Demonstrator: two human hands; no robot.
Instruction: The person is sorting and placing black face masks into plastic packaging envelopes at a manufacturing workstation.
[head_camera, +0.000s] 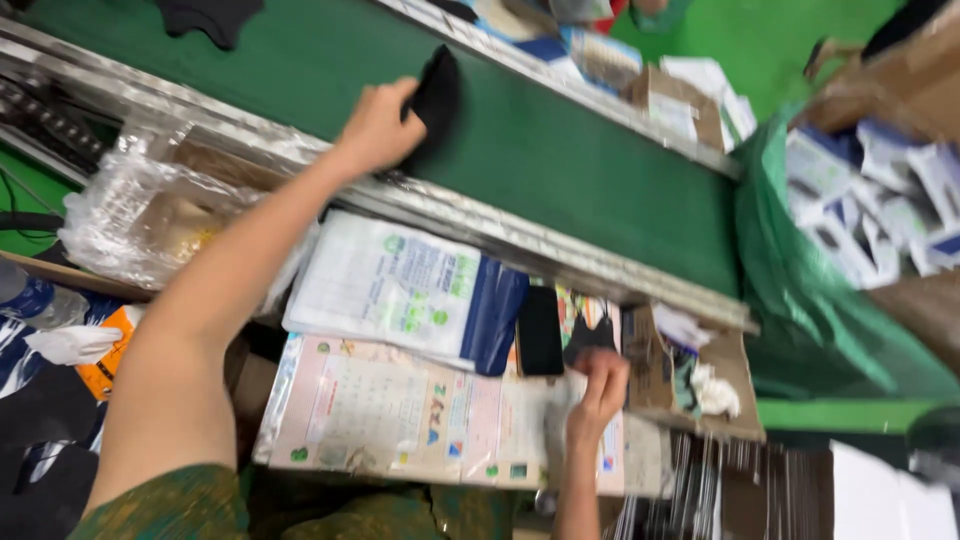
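My left hand (378, 128) reaches out over the metal rail onto the green conveyor belt (560, 160) and grips a black fabric piece (436, 95) lying on it. Near the front, my right hand (598, 392) rests closed on a printed sheet (400, 410) covering the work surface, its fingers pinching a clear plastic bag edge; what it holds is blurred. A black phone (540, 331) and another black fabric piece (590, 335) lie just beyond that hand. A stack of white and blue flat packets (405, 290) sits between my arms.
Crumpled clear plastic (150, 215) lies at the left. A green sack (830, 300) full of white and blue packets stands at the right. A small cardboard box (690, 375) with white scraps sits beside the right hand. Another black piece (210, 18) lies farther up the belt.
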